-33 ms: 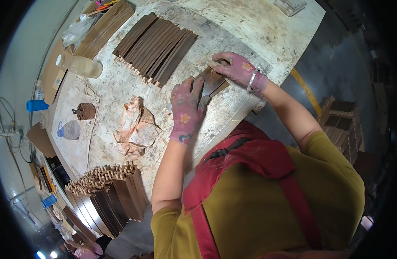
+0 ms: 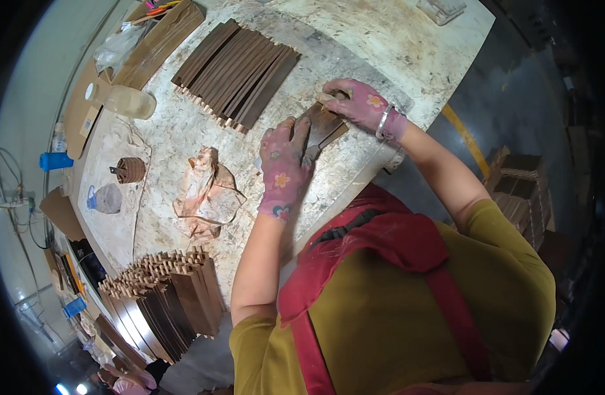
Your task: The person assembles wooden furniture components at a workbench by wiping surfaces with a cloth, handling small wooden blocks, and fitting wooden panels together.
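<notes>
A short brown wooden board [image 2: 327,125] lies on the stained worktable [image 2: 263,178], near its front edge. My left hand [image 2: 284,168], in a pink flowered glove, grips the board's left end, fingers along the far side and thumb on the near side. My right hand [image 2: 365,108], in a matching glove with a bracelet at the wrist, presses curled fingers at the board's far right end. What those fingers hold, if anything, is hidden. Just beyond my left hand lies a row of dark wooden slats [image 2: 236,72] with pale dowel ends.
A crumpled stained cloth [image 2: 207,194] lies left of my left hand. Further left are a capped bottle [image 2: 130,102], a brown ridged block [image 2: 131,170] and a cardboard box [image 2: 157,49]. Many dowelled boards [image 2: 177,303] stand stacked at the lower left.
</notes>
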### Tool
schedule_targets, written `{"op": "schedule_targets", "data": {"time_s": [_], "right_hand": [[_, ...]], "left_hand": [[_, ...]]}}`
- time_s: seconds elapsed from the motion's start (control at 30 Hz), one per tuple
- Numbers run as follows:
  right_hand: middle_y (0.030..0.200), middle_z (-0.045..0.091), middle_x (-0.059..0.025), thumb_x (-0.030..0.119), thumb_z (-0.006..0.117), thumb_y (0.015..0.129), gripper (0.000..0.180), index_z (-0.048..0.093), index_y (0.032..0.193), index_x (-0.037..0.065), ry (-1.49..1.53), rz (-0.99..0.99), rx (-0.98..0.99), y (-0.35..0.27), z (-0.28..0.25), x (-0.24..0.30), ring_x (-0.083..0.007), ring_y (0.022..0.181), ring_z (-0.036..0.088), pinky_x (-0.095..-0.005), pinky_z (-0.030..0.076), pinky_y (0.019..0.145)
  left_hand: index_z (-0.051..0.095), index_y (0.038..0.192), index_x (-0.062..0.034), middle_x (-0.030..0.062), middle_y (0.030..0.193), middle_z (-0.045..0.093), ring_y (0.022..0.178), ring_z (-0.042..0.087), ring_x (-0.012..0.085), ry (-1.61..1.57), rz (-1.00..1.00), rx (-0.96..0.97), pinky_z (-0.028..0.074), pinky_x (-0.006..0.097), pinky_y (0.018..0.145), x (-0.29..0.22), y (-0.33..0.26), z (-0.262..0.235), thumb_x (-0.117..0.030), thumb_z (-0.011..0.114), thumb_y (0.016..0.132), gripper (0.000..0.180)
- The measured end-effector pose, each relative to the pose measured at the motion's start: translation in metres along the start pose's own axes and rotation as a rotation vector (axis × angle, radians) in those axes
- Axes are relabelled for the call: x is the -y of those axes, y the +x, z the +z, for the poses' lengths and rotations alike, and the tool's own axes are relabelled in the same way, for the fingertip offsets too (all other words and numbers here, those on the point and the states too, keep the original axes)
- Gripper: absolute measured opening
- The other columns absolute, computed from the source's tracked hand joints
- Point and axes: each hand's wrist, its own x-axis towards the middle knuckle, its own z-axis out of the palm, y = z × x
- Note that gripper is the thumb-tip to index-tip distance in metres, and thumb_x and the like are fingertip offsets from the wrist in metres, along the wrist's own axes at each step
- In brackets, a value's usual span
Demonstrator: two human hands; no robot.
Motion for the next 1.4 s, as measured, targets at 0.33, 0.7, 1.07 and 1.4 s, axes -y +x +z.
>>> {"op": "schedule_targets", "data": {"time_s": [0.33, 0.7, 1.07, 1.4], "right_hand": [[0.111, 0.065, -0.0175, 0.033, 0.063, 0.091, 0.038, 0.064, 0.117, 0.005, -0.186, 0.04, 0.167, -0.076, -0.027, 0.03, -0.0336, 0.103, 0.061, -0.0396, 0.048, 0.093], [0.098, 0.068, -0.0154, 0.04, 0.062, 0.092, 0.032, 0.066, 0.112, 0.015, -0.337, -0.395, 0.391, 0.02, 0.067, 0.095, -0.0372, 0.091, 0.066, -0.0433, 0.051, 0.082], [0.103, 0.066, -0.0141, 0.042, 0.064, 0.091, 0.034, 0.068, 0.107, 0.012, -0.38, -0.369, 0.569, 0.054, 0.05, 0.069, -0.0328, 0.095, 0.064, -0.0405, 0.049, 0.084], [0.103, 0.064, -0.0121, 0.019, 0.07, 0.085, 0.023, 0.069, 0.107, 0.011, -0.541, -0.472, 0.396, 0.045, -0.002, 0.067, -0.0315, 0.096, 0.063, -0.0404, 0.049, 0.087]], "left_hand": [[0.056, 0.135, -0.0129, 0.0163, 0.136, 0.053, 0.123, 0.051, 0.0378, 0.012, -0.006, -0.039, 0.039, 0.047, 0.105, -0.004, -0.004, -0.003, -0.021, 0.069, 0.081, 0.056], [0.06, 0.123, -0.0041, 0.0185, 0.128, 0.054, 0.127, 0.045, 0.0382, -0.073, 0.106, -0.23, 0.032, 0.054, 0.109, -0.031, -0.044, 0.026, -0.026, 0.07, 0.079, 0.05], [0.061, 0.12, -0.0019, 0.0151, 0.129, 0.056, 0.123, 0.049, 0.0342, -0.051, 0.091, -0.299, 0.035, 0.052, 0.108, -0.028, -0.045, 0.035, -0.023, 0.073, 0.074, 0.052], [0.058, 0.123, -0.0008, 0.015, 0.137, 0.051, 0.126, 0.046, 0.0338, 0.03, 0.085, -0.259, 0.039, 0.05, 0.103, -0.034, -0.046, 0.036, -0.03, 0.073, 0.072, 0.061]]}}
